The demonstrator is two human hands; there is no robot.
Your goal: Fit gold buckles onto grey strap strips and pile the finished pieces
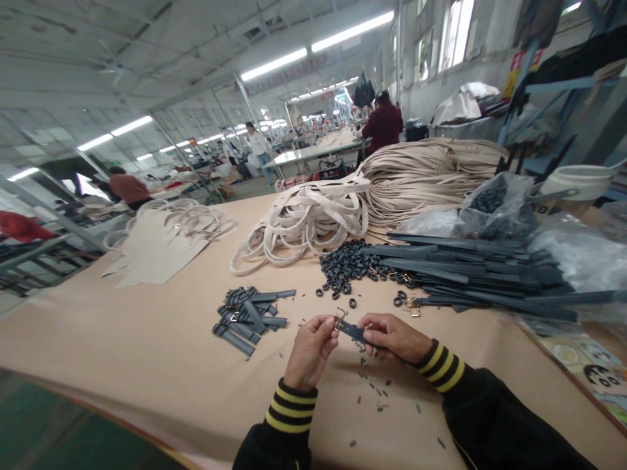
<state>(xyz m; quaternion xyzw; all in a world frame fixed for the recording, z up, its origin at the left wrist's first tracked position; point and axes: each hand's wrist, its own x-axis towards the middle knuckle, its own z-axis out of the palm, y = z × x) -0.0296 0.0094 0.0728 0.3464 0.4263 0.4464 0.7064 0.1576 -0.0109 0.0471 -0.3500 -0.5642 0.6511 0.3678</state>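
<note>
Single head camera, looking forward and down, close over hands (353, 343); workshop hall beyond.

A short dark strap (353, 331), matt and leather-like, carries a shiny gold metal buckle (337, 320). Beyond it lie matt black rubbery-looking rings (345, 264) and long dark matt straps (470, 271). The surface (161, 352) is smooth tan paper-like sheet. Farther off, cream straps (304, 219) look faintly glossy.

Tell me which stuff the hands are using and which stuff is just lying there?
In use:
- left hand and right hand holding a short dark strap with a metal buckle
- pile of finished short straps
- black rings
- long dark straps

Just lying about:
- cream straps
- beige sheets
- plastic bags
</note>
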